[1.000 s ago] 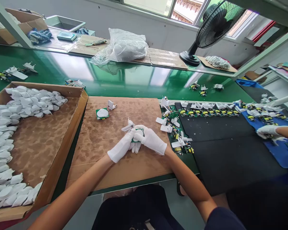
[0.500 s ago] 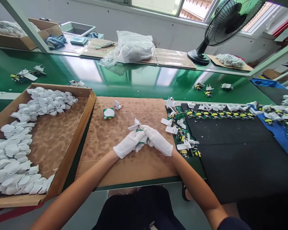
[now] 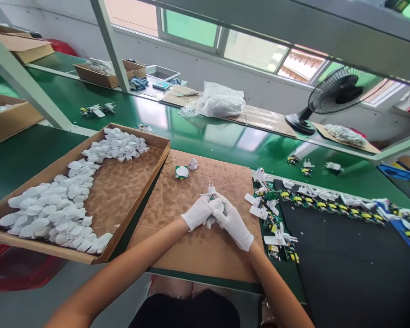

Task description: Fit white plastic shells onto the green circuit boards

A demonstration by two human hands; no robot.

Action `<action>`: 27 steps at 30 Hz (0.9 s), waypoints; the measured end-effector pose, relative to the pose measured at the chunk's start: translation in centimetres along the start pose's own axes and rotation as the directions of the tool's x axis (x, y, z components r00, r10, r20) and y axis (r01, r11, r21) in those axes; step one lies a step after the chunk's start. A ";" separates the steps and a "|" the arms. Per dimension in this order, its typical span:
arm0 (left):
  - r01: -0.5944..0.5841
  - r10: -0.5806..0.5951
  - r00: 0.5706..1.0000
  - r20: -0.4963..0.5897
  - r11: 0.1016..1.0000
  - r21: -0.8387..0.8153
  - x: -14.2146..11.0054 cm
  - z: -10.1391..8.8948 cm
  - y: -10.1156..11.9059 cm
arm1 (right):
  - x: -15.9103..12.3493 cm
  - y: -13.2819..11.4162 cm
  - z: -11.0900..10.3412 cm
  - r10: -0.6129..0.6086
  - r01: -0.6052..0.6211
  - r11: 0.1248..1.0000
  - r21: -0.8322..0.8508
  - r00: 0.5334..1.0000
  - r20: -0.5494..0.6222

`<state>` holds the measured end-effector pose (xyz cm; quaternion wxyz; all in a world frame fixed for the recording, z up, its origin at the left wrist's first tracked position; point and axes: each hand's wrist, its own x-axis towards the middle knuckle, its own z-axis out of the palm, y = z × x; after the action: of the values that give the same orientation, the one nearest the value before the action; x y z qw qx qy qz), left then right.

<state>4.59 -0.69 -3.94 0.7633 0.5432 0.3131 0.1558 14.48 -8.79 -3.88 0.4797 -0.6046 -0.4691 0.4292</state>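
Observation:
My left hand (image 3: 202, 212) and my right hand (image 3: 229, 217), both in white gloves, are closed together around a small green circuit board (image 3: 224, 207). A white plug piece (image 3: 211, 189) with two prongs sticks up beyond the fingers. Most of the board is covered by the gloves. Beneath the hands lies a brown cardboard sheet (image 3: 177, 209). Farther up the sheet sits another board with a white oval pad (image 3: 182, 171) on top, with its white plug (image 3: 193, 164) beside it.
To the left is a cardboard tray (image 3: 123, 232) with many white pads (image 3: 54, 205). Boards with white plugs (image 3: 273, 223) cluster at the right, and more line a black mat (image 3: 341, 255). A fan (image 3: 335, 98) and a plastic bag (image 3: 223, 100) stand at the back.
The view has swung left, so things appear farther right and lower. The plug at my hands now points its prongs upward. Both hands still hold the board.

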 end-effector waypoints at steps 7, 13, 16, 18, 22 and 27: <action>-0.097 0.084 0.994 -0.076 0.974 -0.204 0.6 -1.5 0.1 | 1.4 -0.8 -0.4 -0.271 0.200 0.804 -0.560 0.961 -0.047; 0.023 -0.001 0.999 0.048 0.886 -0.463 1.6 -2.2 0.5 | 5.5 -0.8 -1.3 -0.303 0.208 0.764 -0.611 0.951 -0.055; -0.037 -0.019 0.994 -0.106 0.863 -0.503 1.4 -2.3 0.7 | 8.0 0.5 -1.8 -0.380 0.185 0.677 -0.712 0.917 -0.124; -0.093 -0.008 0.979 -0.202 0.868 -0.488 1.1 -2.4 0.9 | 9.3 1.3 -2.1 -0.407 0.150 0.576 -0.804 0.905 -0.123; -0.201 0.069 0.949 -0.309 0.886 -0.417 0.6 -2.4 1.4 | 10.3 1.6 -2.2 -0.378 0.106 0.438 -0.892 0.923 -0.075; -0.212 0.138 0.967 -0.215 0.904 -0.371 0.3 -2.3 1.5 | 10.5 -1.1 -2.4 -0.176 0.110 0.305 -0.946 0.983 0.057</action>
<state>3.50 1.73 -3.12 0.8071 0.3891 0.2942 0.3327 18.67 1.16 -3.10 0.0863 -0.7384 -0.6687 0.0134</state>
